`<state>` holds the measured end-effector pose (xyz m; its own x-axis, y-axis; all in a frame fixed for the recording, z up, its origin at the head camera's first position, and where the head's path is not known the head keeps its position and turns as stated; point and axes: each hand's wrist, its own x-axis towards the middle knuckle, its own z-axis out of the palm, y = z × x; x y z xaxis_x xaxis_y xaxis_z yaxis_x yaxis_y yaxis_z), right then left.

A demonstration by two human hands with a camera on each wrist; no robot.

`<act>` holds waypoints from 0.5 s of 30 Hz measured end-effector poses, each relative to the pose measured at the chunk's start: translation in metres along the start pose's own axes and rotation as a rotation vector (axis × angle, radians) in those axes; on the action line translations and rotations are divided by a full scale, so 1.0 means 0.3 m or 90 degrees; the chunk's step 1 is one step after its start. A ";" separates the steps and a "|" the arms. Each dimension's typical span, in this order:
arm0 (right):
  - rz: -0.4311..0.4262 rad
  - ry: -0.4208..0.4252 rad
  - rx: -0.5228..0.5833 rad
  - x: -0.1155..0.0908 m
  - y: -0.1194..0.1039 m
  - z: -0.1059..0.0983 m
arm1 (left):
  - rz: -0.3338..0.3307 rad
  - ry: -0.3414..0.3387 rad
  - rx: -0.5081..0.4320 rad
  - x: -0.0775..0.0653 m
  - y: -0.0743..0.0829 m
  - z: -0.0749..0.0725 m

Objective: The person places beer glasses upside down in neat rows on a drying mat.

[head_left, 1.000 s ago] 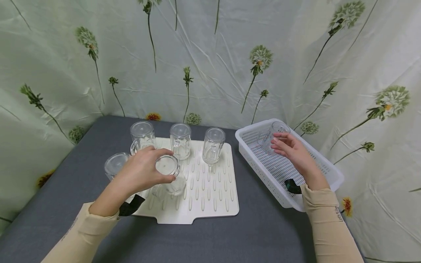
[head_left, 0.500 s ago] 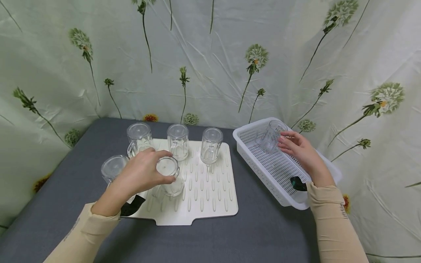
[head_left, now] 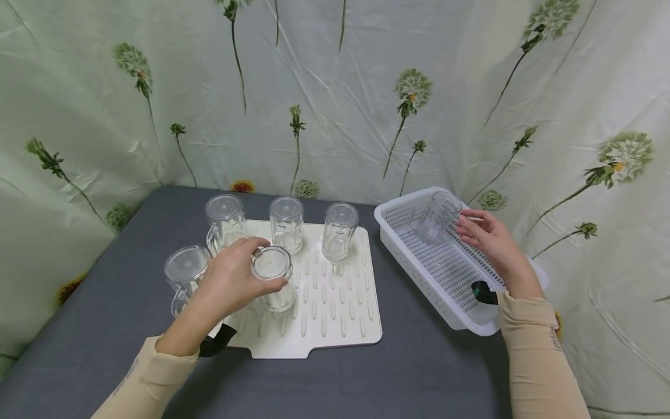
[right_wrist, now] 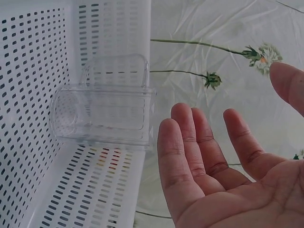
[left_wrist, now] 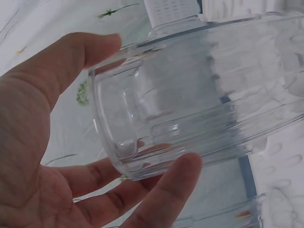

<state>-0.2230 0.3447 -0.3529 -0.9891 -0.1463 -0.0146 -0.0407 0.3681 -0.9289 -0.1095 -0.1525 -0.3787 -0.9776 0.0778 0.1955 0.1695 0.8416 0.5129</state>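
Note:
Near the front of a white ribbed draining mat, my left hand holds a clear glass mug upside down, thumb and fingers round its base end. In the left wrist view, thumb and fingertips lie on either side of the mug. My right hand hovers over the white basket with loosely bent fingers and nothing in them. Just left of its fingertips, another glass mug leans inside the basket. The right wrist view shows a gap between that mug and the fingers.
Three upturned glass mugs, left, middle and right, stand along the back of the mat. Another upturned mug is beside my left wrist. A dark grey cloth covers the table; a flowered curtain hangs behind.
My right hand has drawn back to the right, away from the mug in the basket. My left hand keeps hold of its mug, which has shifted slightly.

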 end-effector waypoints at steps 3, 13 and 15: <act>0.004 0.010 -0.016 -0.001 0.002 -0.005 | -0.005 0.012 -0.011 -0.001 0.000 0.010; 0.039 0.020 -0.061 0.024 0.005 -0.001 | -0.014 0.038 -0.014 -0.012 -0.002 0.028; 0.046 0.020 -0.067 0.031 0.007 -0.001 | -0.015 0.041 -0.018 -0.014 -0.002 0.030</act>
<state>-0.2324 0.3444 -0.3549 -0.9939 -0.0877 -0.0664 0.0174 0.4707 -0.8821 -0.1066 -0.1486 -0.3873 -0.9716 0.0227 0.2354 0.1505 0.8272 0.5413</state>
